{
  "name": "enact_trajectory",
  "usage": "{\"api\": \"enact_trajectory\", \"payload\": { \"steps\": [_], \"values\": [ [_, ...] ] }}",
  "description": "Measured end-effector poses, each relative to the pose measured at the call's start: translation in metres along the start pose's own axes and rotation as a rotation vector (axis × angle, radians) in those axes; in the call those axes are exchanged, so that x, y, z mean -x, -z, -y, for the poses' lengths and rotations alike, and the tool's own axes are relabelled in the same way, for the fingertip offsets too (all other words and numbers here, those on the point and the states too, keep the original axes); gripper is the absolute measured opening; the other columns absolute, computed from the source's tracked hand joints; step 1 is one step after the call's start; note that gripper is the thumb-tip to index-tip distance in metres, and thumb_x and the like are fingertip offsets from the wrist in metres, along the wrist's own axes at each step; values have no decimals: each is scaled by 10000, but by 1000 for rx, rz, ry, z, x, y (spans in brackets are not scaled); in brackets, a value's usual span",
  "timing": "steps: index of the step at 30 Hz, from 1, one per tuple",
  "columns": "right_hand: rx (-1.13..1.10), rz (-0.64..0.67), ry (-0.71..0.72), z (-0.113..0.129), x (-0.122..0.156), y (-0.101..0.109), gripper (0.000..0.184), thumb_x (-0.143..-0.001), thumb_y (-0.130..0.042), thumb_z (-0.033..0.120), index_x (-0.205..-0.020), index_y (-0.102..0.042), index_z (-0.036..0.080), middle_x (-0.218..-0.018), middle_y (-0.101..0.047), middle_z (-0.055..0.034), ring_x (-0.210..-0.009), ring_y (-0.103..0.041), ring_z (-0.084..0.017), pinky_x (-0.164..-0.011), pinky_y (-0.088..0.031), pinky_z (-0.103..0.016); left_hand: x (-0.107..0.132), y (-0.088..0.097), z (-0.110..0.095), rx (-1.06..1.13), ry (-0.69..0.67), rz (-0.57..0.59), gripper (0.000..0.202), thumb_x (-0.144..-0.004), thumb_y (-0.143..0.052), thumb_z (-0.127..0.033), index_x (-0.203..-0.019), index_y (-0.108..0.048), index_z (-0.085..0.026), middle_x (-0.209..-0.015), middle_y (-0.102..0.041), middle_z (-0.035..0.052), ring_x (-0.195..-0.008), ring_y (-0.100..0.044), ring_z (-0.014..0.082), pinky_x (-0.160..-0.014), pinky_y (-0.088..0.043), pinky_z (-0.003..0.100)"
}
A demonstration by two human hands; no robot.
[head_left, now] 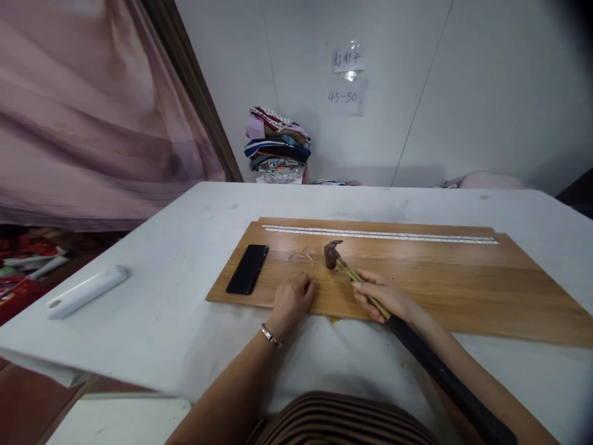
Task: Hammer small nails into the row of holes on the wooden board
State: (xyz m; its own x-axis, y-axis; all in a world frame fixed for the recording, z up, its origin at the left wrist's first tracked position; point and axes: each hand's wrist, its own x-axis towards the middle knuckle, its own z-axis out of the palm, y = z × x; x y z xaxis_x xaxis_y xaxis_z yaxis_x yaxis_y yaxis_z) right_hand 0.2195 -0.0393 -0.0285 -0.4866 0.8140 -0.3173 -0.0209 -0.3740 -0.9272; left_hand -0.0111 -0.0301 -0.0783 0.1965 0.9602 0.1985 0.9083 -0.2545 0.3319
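In my right hand [384, 296] is a claw hammer [332, 254] with a rusty head. My fingers wrap round its yellowish shaft near the head, and the long black grip runs back beneath my forearm. The head is over the wooden board [445, 284]; whether it touches the wood I cannot tell. My left hand [293, 296], a bracelet on its wrist, rests at the board's near edge with its fingers curled in. What those fingers hold, if anything, is hidden. Several loose nails [303, 255] lie on the board just beyond it.
A black phone [248, 269] lies on the board's left end. Two white printed strips [380, 234] run along its far side. The white table [171, 247] bears a white plastic piece [88, 293] at left. Folded clothes [278, 148] are stacked by the wall; a pink curtain [92, 111] hangs left.
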Motion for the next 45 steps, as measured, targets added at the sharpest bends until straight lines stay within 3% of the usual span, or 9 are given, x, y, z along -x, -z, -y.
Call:
{"api": "enact_trajectory", "payload": {
  "steps": [6, 13, 31, 45],
  "values": [
    [9, -5, -7, -2, -1, 1, 438, -786, -617, 429, -1143, -487, 212, -563, -458, 103, -296, -386, -34, -256, -308, -133, 1, 1, 0, -14, -13, -14, 310, -926, -406, -330, -654, -484, -202, -720, -588, 9, -704, -530, 136, -630, -304, 263],
    [7, 6, -12, -4, -2, 1, 339, -786, -615, 433, -1006, -505, 201, -590, -469, 93, -304, -390, -25, -262, -309, -131, 0, 1, -1, -5, -12, -25, 311, -922, -412, -329, -645, -477, -201, -697, -581, 2, -681, -521, 132, -611, -292, 263],
    [39, -1, 3, -5, -3, 2, 324, -784, -617, 465, -923, -492, 200, -596, -460, 93, -307, -387, -23, -266, -311, -129, 1, 1, -1, -3, -5, 7, 309, -926, -407, -332, -662, -501, -201, -728, -598, 12, -693, -528, 133, -614, -294, 257],
    [23, 2, 7, -4, -2, 3, 408, -802, -609, 445, -1121, -504, 215, -592, -461, 97, -303, -380, -27, -262, -308, -131, 0, 3, -2, -5, -2, 0, 315, -922, -409, -320, -642, -494, -204, -705, -591, 9, -695, -532, 136, -614, -299, 264]
  ]
}}
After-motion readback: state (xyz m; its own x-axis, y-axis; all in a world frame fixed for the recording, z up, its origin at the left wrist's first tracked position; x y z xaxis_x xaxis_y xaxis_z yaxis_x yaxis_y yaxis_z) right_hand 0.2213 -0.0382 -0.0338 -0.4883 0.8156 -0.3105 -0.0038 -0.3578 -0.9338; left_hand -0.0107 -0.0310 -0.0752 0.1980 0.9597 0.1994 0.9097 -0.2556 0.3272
